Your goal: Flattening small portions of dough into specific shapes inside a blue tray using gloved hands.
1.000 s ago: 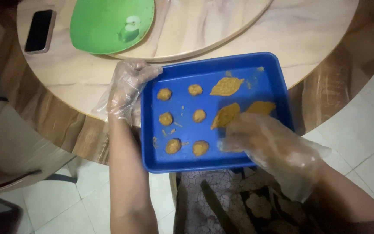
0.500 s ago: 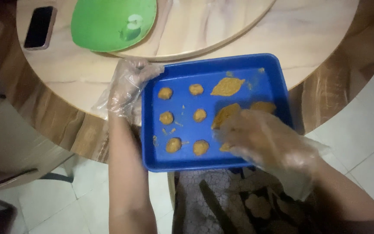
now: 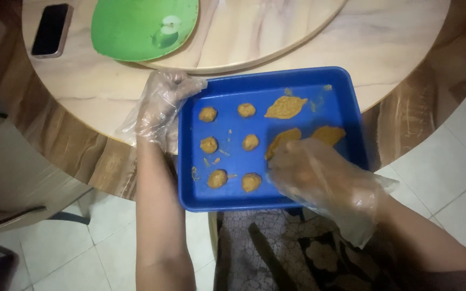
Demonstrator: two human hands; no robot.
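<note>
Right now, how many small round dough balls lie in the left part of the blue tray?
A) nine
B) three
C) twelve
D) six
D: the small round dough balls sit in two columns of three in the blue tray, beside the flat leaf-shaped pieces; the left hand holds the tray's left edge, and the right hand rests over its right part.

Quick count: one blue tray [image 3: 351,108] with six small round dough balls [image 3: 207,114] in it, sitting in two columns of three. Next to those, three flattened leaf-shaped dough pieces [image 3: 286,106], though one is partly under a glove so I can't see all of it. Two hands, left [image 3: 160,105] and right [image 3: 314,175], each in a clear plastic glove. On the counter [image 3: 395,43]: one green plate [image 3: 130,27], one phone [image 3: 51,29].
</note>
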